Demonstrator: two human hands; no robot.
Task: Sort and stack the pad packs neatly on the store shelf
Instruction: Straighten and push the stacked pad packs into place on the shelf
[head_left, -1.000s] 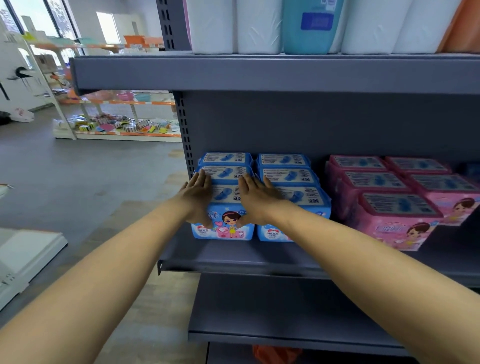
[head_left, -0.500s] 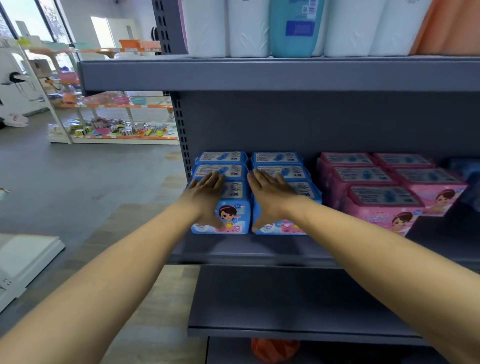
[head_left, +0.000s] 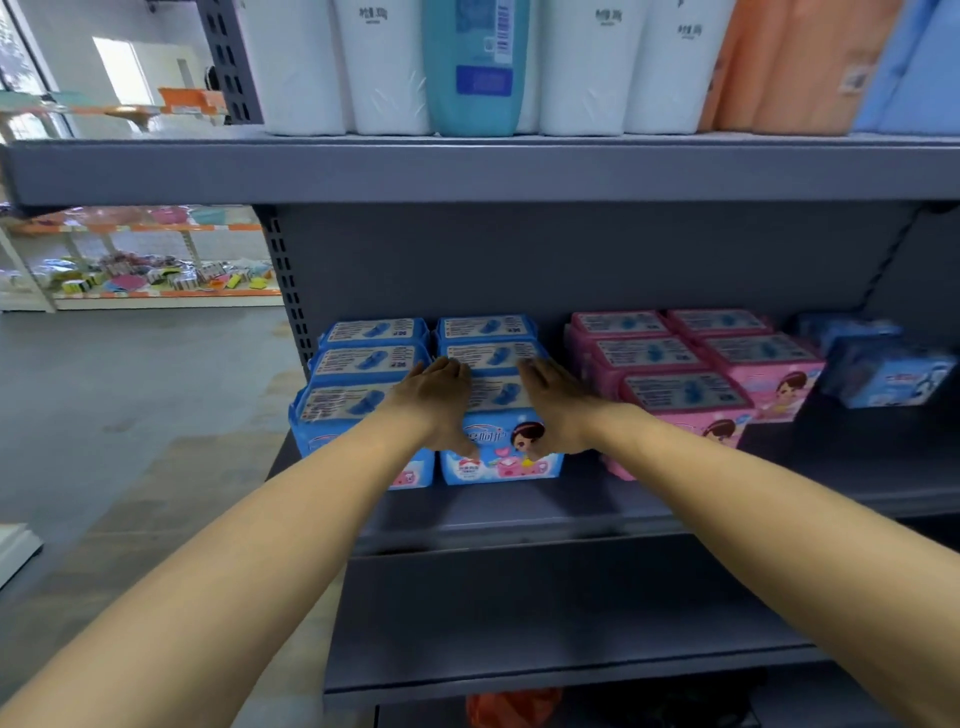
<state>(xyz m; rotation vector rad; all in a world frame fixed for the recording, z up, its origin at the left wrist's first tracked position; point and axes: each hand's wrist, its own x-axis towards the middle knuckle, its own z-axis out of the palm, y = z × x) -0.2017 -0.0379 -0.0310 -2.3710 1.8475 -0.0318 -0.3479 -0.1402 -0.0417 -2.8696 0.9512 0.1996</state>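
Observation:
Blue pad packs stand in two columns on the grey shelf (head_left: 519, 514). The front pack of the right column (head_left: 501, 460) shows a cartoon girl on its face. My left hand (head_left: 436, 408) lies flat against that pack's left side and top. Against its right side presses my right hand (head_left: 556, 410). Fingers of both hands look straight and reach toward the pack behind. The left column's front pack (head_left: 337, 431) sits beside my left wrist, untouched. Pink pad packs (head_left: 685, 389) stand in rows to the right.
Darker blue packs (head_left: 883, 374) sit at the shelf's far right. The shelf above (head_left: 467, 171) carries white rolls (head_left: 379, 67), a teal bottle (head_left: 472, 62) and orange packs (head_left: 779, 62). A lower shelf (head_left: 545, 623) juts out below. An aisle floor opens to the left.
Both hands have shifted right, from the front pack of the left blue column onto the front pack of the right column. The view has also moved closer.

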